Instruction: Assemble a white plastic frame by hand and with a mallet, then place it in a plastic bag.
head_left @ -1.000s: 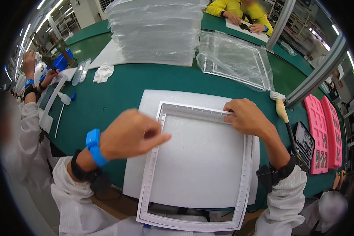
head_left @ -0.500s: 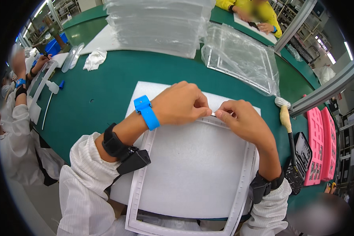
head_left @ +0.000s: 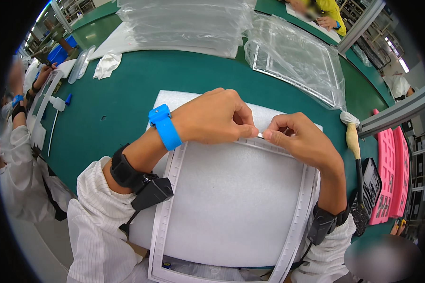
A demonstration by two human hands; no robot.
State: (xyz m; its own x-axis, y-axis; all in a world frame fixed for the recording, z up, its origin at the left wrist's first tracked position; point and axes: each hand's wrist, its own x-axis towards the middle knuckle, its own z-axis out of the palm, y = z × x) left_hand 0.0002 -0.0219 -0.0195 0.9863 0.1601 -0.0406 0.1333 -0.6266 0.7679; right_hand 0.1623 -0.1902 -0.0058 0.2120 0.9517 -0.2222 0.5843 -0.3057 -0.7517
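Note:
A white rectangular frame rests on a white foam sheet, its near end reaching toward my body. Over the far bar of that frame my left hand is closed, thumb and forefinger pinched together. Close beside it, to the right, my right hand pinches too. A small thin pale piece shows between the two sets of fingertips; its exact kind is too small to tell. A blue band is on my left wrist, and black straps with small boxes sit on both forearms.
Behind the foam, a plastic-wrapped frame lies beside a stack of bagged sheets. A crumpled white cloth and a squeeze bottle are at left. A cloth-tipped tool and pink foam holders stand right. Co-workers sit left and far right.
The view has shifted a little. My hands stay together at the frame's far bar, still pinching, with the fingertips slightly farther apart and the pale piece between them showing more.

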